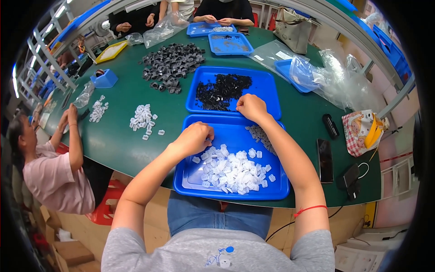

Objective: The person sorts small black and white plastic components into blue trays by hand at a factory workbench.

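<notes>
The near blue tray (190,188) sits at the table edge in front of the person and serves as the anchor here. Inside it lie two heaps: a large pile of clear white plastic pieces (233,170), too many to count, and a smaller grey pile (260,135) toward its far right corner. The left hand (194,138) hovers over the tray's far left part, fingers curled together downward above the white pieces; whether they pinch one cannot be told. The right hand (251,108) rests at the tray's far rim, fingers folded in, where it meets a second blue tray (267,97) holding a heap of black parts (222,90); whether it grips a part is hidden. Beyond that tray lie two more blue trays (230,44) near two other people. Left of the near tray, on the green table (118,140), are two small clusters of white pieces (144,119) and one big heap of dark grey parts (171,65). Right of it lie two dark phones (324,158) and one checked pouch (360,131).
</notes>
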A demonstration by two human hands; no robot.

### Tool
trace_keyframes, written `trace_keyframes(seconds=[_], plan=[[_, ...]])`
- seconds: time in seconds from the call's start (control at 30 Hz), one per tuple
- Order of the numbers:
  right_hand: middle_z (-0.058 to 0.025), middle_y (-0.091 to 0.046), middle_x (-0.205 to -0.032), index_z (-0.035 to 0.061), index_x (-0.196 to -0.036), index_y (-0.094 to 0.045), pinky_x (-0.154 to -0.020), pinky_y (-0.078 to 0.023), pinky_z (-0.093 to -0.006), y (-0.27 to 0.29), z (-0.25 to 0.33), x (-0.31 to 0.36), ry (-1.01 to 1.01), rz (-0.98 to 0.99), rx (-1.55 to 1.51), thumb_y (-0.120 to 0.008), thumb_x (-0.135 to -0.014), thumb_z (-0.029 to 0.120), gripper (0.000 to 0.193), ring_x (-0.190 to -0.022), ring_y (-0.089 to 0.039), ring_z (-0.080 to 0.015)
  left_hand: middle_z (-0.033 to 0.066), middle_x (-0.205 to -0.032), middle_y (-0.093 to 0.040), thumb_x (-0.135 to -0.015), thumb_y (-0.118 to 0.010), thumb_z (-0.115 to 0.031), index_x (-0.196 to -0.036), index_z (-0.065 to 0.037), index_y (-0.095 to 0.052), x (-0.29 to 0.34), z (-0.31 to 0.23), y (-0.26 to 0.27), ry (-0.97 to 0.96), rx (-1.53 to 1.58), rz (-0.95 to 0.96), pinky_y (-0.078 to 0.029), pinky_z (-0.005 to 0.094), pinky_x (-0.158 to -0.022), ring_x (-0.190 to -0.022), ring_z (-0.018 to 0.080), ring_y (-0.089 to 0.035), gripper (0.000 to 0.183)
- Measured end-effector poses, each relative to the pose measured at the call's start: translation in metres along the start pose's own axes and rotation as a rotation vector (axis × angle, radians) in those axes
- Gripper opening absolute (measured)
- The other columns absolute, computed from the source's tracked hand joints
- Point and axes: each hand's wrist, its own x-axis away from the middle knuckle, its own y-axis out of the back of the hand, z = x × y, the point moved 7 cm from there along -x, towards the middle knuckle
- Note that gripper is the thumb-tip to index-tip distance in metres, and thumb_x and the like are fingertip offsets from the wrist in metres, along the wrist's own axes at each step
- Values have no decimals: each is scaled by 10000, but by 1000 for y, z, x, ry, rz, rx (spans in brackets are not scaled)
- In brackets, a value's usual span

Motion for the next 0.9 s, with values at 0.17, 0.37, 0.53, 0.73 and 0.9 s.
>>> trace_keyframes(seconds=[0.17,0.37,0.53,0.73,0.9], plan=[[-147,-637,-777,76,-706,-663,-647,-480,-395,-15,0,-22,-40,113,97,-684,-655,171,109,-762,-615,-301,97,-659,-596,-666,-656,-42,-777,-16,-597,-5,-7,9,65,249,-40,-452,286,-567,-594,205,-582,129],[-187,-627,-851,33,-788,-650,-702,-494,-398,-14,3,-23,-43,120,219,-638,-639,94,161,-821,-609,-329,51,-694,-612,-770,-623,-65,-957,15,-616,-30,-20,0,154,690,36,-483,228,-545,-592,88,-575,205],[-213,-619,-847,-13,-779,-637,-696,-497,-401,-9,13,-22,-15,140,319,-583,-627,39,169,-820,-608,-338,53,-770,-626,-776,-628,-71,-884,17,-627,-45,-15,-15,201,1042,48,-488,222,-661,-700,99,-595,139],[-201,-624,-825,6,-735,-647,-699,-497,-401,-12,3,-28,-12,129,266,-619,-630,97,142,-801,-611,-331,67,-833,-629,-746,-627,-30,-869,8,-628,-36,6,-23,335,1261,-24,-460,226,-767,-797,100,-587,129],[-140,-642,-793,62,-736,-663,-696,-495,-376,-10,-12,-25,-126,267,121,-741,-586,244,248,-776,-623,-285,77,-875,-625,-733,-620,-13,-917,11,-612,-37,9,-25,280,1371,-30,-455,243,-801,-823,119,-595,186]])
